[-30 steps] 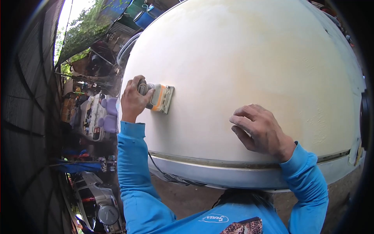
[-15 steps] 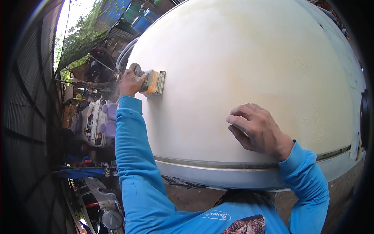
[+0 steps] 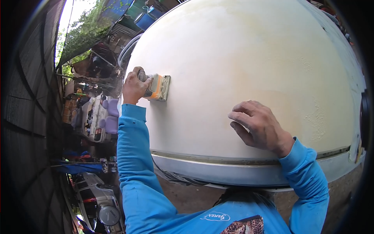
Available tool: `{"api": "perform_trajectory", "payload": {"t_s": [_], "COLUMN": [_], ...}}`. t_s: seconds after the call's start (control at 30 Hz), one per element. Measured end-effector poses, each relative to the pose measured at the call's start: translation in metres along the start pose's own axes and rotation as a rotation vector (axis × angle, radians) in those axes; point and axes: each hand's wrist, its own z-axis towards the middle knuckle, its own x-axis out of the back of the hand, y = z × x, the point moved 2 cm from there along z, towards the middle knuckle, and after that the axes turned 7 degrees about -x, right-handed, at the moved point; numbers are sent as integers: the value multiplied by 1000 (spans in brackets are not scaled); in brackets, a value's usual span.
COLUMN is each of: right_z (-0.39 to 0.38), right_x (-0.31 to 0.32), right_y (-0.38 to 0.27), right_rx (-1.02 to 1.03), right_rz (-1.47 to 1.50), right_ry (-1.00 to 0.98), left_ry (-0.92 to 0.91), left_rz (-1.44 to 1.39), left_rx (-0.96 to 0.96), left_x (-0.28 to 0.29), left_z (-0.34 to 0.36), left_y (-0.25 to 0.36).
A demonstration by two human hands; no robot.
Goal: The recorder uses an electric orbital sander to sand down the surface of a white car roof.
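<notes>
Sander sits toward the left of the white panel, probably stiff and fairly heavy, best held at its dark rounded end, which the left grip clasps, while the right grip curls loosely, empty.

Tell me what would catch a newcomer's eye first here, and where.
A huge, pale, curved panel fills the middle and right of the view. On its left side, the left hand grips an orange-banded sander. Bright blue sleeves rise from the lower edge.
</notes>
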Motion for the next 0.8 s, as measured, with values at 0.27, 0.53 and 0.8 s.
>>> {"api": "perform_trajectory", "payload": {"t_s": [0.27,0.53,0.8], "right_z": [-41,-32,-5], "right_x": [-30,-33,-32], "right_y": [-16,-41,-27], "right_rx": [23,-11,34], "right_rz": [-16,-45,-28], "right_ry": [12,18,42], "left_ry": [0,23,47], "left_rz": [69,17,-66], "left_rx": [32,-83,-216], "left_x": [-28,-10,4], "left_z": [10,0,-12], "left_y": [-22,1,-2]}}
